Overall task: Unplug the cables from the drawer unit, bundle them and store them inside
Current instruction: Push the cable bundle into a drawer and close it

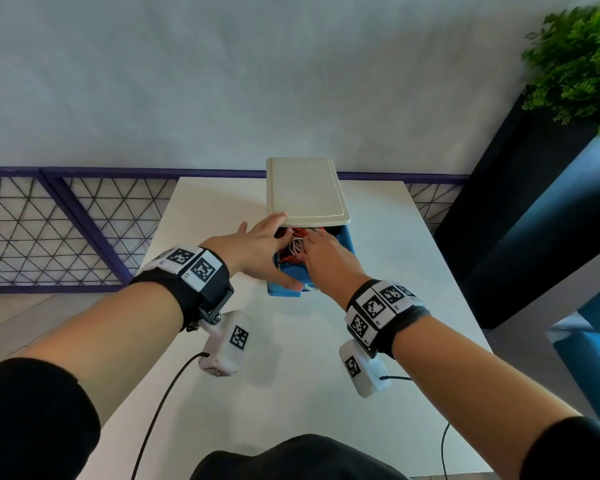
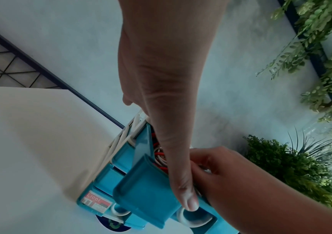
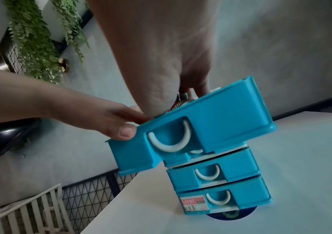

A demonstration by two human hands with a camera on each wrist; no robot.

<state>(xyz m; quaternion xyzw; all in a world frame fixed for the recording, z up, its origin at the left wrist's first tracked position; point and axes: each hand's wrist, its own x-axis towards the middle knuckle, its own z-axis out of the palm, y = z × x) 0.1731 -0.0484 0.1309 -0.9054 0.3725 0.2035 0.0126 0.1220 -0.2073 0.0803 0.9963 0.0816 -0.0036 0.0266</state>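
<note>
The drawer unit point(image 1: 305, 192) has a cream top and stands on the white table, with its blue top drawer point(image 1: 347, 240) pulled out. Red and white cables point(image 1: 293, 242) lie coiled inside the drawer. My left hand point(image 1: 260, 251) lies over the drawer's left side with its fingers spread, and its thumb point(image 2: 189, 204) runs straight along the front rim. My right hand point(image 1: 326, 258) reaches down into the drawer, and its fingers point(image 2: 201, 166) curl on the cables point(image 2: 159, 155). In the right wrist view the left thumb point(image 3: 125, 133) presses the drawer point(image 3: 221, 123) at its front corner.
Two lower blue drawers point(image 3: 211, 174) are closed, and the unit sits on a dark round disc point(image 3: 229, 216). A wire mesh fence point(image 1: 66, 230) runs behind the table point(image 1: 309, 341). A dark planter with green plants point(image 1: 575, 64) stands at the right.
</note>
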